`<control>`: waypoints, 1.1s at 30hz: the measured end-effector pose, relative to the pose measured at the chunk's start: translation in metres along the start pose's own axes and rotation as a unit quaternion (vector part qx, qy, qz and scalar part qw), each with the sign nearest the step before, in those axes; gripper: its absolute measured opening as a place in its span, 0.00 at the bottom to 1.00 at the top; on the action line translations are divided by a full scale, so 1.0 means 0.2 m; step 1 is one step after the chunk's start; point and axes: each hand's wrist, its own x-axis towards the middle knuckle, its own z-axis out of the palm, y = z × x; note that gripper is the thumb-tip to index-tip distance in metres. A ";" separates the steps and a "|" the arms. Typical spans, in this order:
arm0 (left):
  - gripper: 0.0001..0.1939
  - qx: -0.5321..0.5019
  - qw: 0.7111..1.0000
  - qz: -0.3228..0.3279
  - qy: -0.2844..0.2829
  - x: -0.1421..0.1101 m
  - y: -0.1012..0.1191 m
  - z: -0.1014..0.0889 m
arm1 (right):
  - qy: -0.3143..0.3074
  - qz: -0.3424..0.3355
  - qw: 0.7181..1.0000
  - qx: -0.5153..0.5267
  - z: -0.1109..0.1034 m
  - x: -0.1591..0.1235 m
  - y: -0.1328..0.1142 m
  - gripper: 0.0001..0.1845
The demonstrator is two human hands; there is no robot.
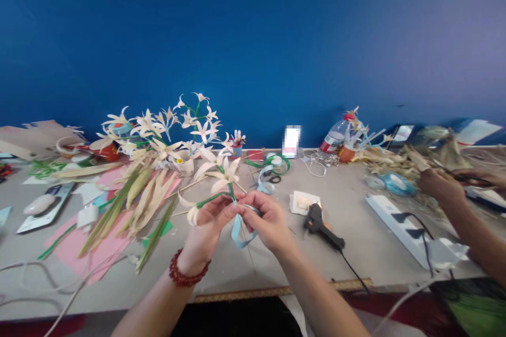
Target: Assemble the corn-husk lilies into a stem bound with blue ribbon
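Note:
In front of me my left hand is closed on the stem of a pale handmade flower. Green wrapping covers the upper stem, and a second bloom hangs on a side branch by my left wrist. My right hand pinches a light blue ribbon against the stem, and the ribbon loops below my fingers. Thin bare wire shows beneath the loop. My fingertips nearly meet, so the exact grip point is hidden. A red bead bracelet circles my left wrist.
A black glue gun lies to the right, near a white power strip. Corn husks and pink paper spread at left, with finished flowers behind. A phone leans on the wall. Another person's hand works among husks at right.

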 end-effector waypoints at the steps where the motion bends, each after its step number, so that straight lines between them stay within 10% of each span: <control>1: 0.06 0.003 1.000 0.006 0.028 0.00 -0.01 0.00 | 0.016 -0.019 0.999 -0.030 0.00 -0.01 0.00 0.13; 5: 0.06 0.009 0.992 0.036 0.117 0.00 -0.04 -0.01 | 0.055 -0.096 0.985 -0.129 0.02 -0.04 -0.02 0.11; 11: 0.06 0.075 0.992 0.062 0.084 -0.01 -0.02 -0.01 | 0.058 -0.124 0.973 -0.187 0.03 -0.05 -0.05 0.12; 33: 0.06 0.017 0.998 0.007 -0.065 -0.03 0.06 -0.01 | -0.089 0.040 0.990 0.102 -0.03 0.01 0.03 0.15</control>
